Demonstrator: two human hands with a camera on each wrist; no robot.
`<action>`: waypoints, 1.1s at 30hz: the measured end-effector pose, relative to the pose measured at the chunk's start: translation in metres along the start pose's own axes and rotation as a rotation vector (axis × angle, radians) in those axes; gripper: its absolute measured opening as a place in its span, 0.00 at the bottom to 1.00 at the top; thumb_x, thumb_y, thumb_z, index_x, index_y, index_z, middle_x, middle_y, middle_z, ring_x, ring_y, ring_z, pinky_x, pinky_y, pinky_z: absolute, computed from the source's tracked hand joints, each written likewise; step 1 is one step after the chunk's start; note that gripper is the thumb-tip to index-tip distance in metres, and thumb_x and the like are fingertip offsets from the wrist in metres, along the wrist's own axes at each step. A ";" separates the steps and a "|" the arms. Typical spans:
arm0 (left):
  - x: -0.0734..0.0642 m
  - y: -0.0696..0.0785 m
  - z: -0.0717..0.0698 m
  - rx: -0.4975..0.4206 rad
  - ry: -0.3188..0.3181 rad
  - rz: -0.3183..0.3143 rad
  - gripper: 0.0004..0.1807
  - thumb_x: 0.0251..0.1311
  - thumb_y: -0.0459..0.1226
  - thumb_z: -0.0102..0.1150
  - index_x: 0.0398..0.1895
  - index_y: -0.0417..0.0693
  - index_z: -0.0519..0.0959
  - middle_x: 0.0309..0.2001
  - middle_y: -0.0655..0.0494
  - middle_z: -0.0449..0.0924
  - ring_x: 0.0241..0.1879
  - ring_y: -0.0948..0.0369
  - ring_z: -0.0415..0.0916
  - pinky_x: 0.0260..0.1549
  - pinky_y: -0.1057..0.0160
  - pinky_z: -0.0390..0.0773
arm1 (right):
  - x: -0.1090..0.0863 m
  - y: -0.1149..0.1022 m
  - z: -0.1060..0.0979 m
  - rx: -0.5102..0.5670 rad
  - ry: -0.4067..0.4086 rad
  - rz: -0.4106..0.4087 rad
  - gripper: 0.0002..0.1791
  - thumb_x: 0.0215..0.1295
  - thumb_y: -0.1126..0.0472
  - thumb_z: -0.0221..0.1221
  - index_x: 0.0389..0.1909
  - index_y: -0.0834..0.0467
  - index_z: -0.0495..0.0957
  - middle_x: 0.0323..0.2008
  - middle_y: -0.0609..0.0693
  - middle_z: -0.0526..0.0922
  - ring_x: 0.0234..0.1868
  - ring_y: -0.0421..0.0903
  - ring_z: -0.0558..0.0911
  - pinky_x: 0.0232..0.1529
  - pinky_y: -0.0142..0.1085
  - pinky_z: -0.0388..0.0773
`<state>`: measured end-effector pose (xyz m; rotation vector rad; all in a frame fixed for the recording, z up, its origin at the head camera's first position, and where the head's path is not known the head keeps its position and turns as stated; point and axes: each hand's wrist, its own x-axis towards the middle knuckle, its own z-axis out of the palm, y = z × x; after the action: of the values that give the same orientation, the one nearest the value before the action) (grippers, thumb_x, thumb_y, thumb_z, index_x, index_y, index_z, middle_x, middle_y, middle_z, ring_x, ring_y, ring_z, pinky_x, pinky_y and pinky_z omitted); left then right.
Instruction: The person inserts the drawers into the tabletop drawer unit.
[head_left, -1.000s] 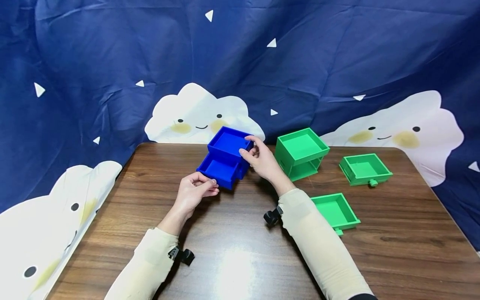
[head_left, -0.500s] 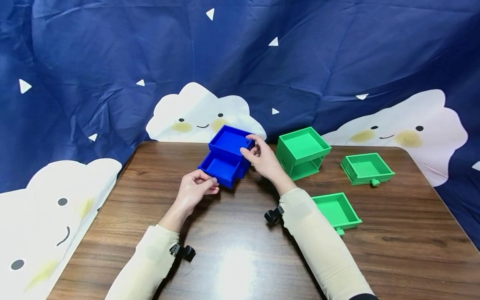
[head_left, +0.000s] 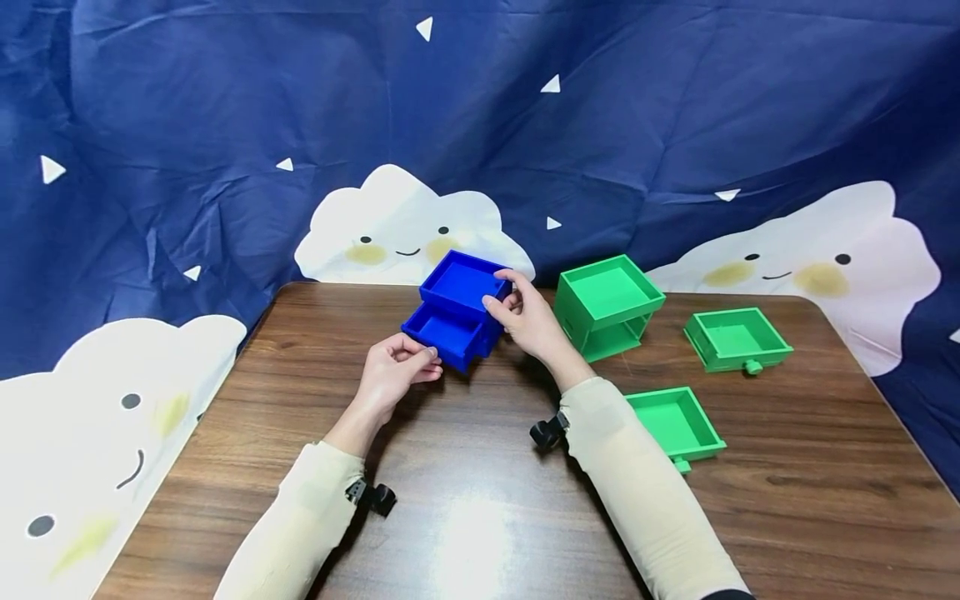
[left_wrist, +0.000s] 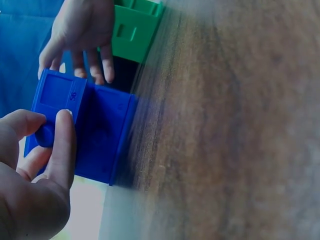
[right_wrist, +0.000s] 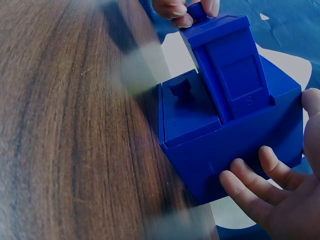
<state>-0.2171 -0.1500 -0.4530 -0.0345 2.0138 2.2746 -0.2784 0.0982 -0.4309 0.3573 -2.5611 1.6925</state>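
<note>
A small blue cabinet (head_left: 468, 283) with a tray-like top stands at the table's far side. Its upper drawer (head_left: 447, 329) sticks partly out of the front, while the lower drawer (right_wrist: 192, 112) sits in its slot. My left hand (head_left: 387, 375) pinches the round knob (left_wrist: 45, 135) of the upper drawer between thumb and fingers. With thumb and forefinger at the top, my right hand (head_left: 530, 321) holds the cabinet by its right side; the other fingers (right_wrist: 245, 187) lie against the side wall.
Right of the blue cabinet stands a green cabinet (head_left: 576, 317) with an open front. One green drawer (head_left: 738, 337) lies farther right, and another green drawer (head_left: 678, 425) lies nearer, partly behind my right sleeve (head_left: 637, 475). A patterned blue cloth (head_left: 480, 108) hangs behind the wooden table (head_left: 315, 367).
The upper blue drawer has slid a little farther into the cabinet, and my left hand has moved forward with it. My right hand keeps its hold; the green pieces stay put.
</note>
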 end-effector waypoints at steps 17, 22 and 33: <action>0.011 -0.001 0.010 -0.018 0.015 -0.003 0.08 0.68 0.23 0.65 0.32 0.38 0.77 0.28 0.53 0.88 0.28 0.60 0.89 0.35 0.61 0.91 | 0.000 0.000 0.002 0.019 0.006 -0.008 0.29 0.79 0.52 0.64 0.74 0.55 0.71 0.34 0.50 0.73 0.29 0.47 0.76 0.34 0.34 0.78; 0.017 -0.001 0.016 -0.014 0.020 0.008 0.08 0.68 0.24 0.66 0.33 0.38 0.77 0.28 0.53 0.89 0.28 0.60 0.89 0.35 0.62 0.91 | 0.000 -0.001 0.002 0.017 0.006 -0.007 0.29 0.79 0.52 0.64 0.74 0.55 0.71 0.34 0.50 0.73 0.29 0.45 0.76 0.34 0.33 0.78; 0.029 -0.002 0.023 -0.063 0.039 0.015 0.09 0.68 0.22 0.65 0.33 0.40 0.76 0.29 0.55 0.89 0.27 0.61 0.90 0.34 0.62 0.91 | 0.000 0.000 0.002 0.011 0.007 -0.006 0.28 0.79 0.52 0.64 0.74 0.55 0.71 0.33 0.50 0.73 0.29 0.46 0.76 0.33 0.33 0.77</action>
<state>-0.2443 -0.1252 -0.4543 -0.0688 1.9661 2.3645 -0.2783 0.0958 -0.4315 0.3594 -2.5437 1.7038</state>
